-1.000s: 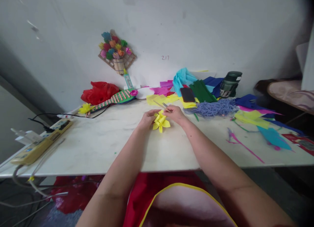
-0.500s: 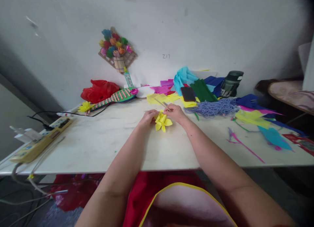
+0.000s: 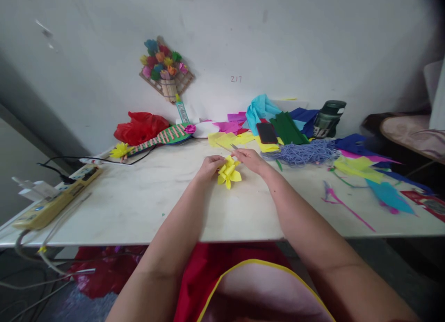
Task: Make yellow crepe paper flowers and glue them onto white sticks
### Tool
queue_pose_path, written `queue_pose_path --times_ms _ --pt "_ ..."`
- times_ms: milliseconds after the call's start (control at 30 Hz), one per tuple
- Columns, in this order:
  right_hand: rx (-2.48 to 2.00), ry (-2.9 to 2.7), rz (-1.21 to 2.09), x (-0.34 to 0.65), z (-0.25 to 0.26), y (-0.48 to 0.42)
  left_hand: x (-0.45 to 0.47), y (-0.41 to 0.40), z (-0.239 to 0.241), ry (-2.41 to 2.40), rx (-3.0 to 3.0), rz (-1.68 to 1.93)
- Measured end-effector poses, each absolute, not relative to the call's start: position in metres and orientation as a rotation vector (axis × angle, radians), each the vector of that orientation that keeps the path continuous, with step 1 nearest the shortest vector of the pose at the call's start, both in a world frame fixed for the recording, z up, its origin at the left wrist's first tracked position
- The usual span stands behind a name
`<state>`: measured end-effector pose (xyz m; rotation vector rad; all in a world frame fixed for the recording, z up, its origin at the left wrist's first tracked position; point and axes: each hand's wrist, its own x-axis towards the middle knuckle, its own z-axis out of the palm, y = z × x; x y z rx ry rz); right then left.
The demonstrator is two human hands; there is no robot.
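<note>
Over the middle of the white table, a yellow paper flower (image 3: 229,173) with pointed petals is held between my hands. My left hand (image 3: 210,167) is closed, its fingertips pinching the flower's left side. From the right, my right hand (image 3: 251,160) has its curled fingers close to the flower's upper petals. Two thin pointed pieces, which look like the open blades of scissors (image 3: 234,146), stick out beyond my right hand; their handles are hidden in it. I cannot tell whether the right fingertips also grip a petal.
Crepe paper sheets (image 3: 289,129), a phone (image 3: 267,133), a bottle (image 3: 329,119) and purple shredded strands (image 3: 302,152) lie behind and right. A decorated green piece (image 3: 163,137) and red plastic bag (image 3: 141,128) sit back left. A power strip (image 3: 59,199) runs along the left edge.
My right hand has shifted slightly away from the flower's centre, uncovering more of its upper petals. The flower is turned a little; my left hand still pinches it.
</note>
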<state>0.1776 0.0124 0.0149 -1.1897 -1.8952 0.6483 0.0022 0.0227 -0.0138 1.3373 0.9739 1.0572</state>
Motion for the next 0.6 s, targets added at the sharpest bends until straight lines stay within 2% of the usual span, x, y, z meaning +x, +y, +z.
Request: queue_pose_path --times_ms 400,600 --pt "-1.192 -1.877 0.914 0.1863 0.0193 0.0114 0.0028 0.0162 -0.0081 0.92 1.374 1.069" --pt "-1.2 -1.891 0.9 0.1882 0.021 0.0109 0.0031 0.0182 -0.0109 0.91 1.393 1.105"
